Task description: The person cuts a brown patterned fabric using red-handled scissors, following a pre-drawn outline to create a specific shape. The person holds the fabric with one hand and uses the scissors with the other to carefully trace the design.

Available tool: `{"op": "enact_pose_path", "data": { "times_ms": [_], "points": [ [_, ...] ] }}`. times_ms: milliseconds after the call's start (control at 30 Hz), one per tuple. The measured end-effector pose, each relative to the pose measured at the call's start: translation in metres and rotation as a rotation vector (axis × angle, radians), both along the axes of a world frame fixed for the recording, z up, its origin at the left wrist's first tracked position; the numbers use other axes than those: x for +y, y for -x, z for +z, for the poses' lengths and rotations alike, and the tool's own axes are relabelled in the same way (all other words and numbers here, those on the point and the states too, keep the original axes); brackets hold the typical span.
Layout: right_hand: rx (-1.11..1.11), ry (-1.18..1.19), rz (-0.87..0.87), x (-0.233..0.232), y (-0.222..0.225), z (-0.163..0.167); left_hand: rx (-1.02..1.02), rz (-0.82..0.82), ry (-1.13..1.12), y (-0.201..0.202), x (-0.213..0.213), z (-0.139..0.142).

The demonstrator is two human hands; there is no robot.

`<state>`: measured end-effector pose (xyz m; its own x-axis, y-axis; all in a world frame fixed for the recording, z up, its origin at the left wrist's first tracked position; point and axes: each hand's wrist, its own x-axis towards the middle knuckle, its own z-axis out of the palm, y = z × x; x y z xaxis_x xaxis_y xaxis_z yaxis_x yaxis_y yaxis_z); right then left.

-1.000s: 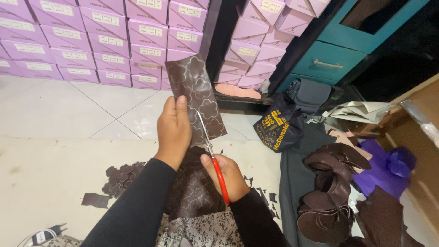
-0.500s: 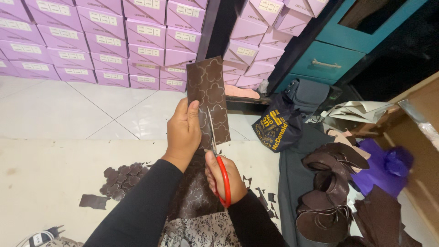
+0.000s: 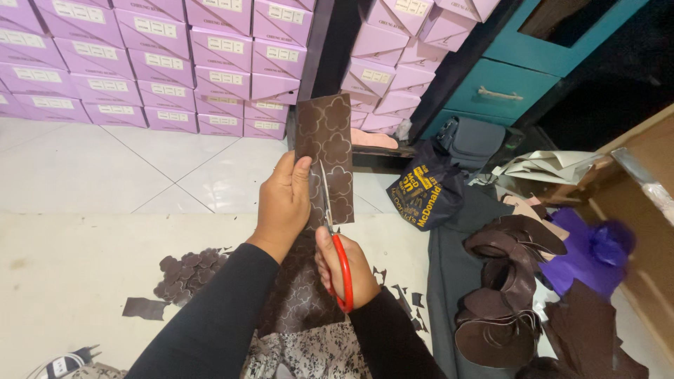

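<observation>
My left hand [image 3: 283, 200] holds up a dark brown sheet [image 3: 324, 151] marked with pale flower outlines, gripping its left edge. My right hand [image 3: 342, 270] grips red-handled scissors [image 3: 335, 245], whose blades are partway into the sheet from its lower end. The long lower part of the sheet hangs down to my lap between my arms. A heap of cut brown flower shapes [image 3: 189, 272] lies on the floor to the left.
Stacked lilac boxes [image 3: 168, 63] line the far wall. A dark printed bag [image 3: 420, 189], a teal cabinet [image 3: 519, 77], curled brown pieces [image 3: 505, 288], purple fabric [image 3: 590, 253] and a cardboard box [image 3: 642, 203] are at the right. Scraps dot the floor.
The sheet has been raised and straightened from a tilt to upright. The scissors have advanced further up along the sheet. My view has shifted slightly.
</observation>
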<state>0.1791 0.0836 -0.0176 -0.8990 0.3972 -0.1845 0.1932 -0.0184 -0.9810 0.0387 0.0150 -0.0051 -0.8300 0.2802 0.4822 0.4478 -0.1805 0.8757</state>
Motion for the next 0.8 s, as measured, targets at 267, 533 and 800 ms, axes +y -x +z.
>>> {"op": "enact_pose_path", "data": {
  "times_ms": [267, 533, 800],
  "points": [
    [-0.016, -0.005, -0.05, -0.002, 0.001, -0.004, 0.009, 0.001, -0.038, 0.0, 0.004, -0.002],
    [0.009, 0.027, -0.058, 0.004, 0.003, -0.005, -0.003, -0.052, 0.01, -0.006, 0.006, -0.001],
    [-0.069, -0.005, -0.088, 0.009, 0.003, -0.012, 0.092, -0.007, -0.031, -0.004, 0.005, -0.003]
  ]
}}
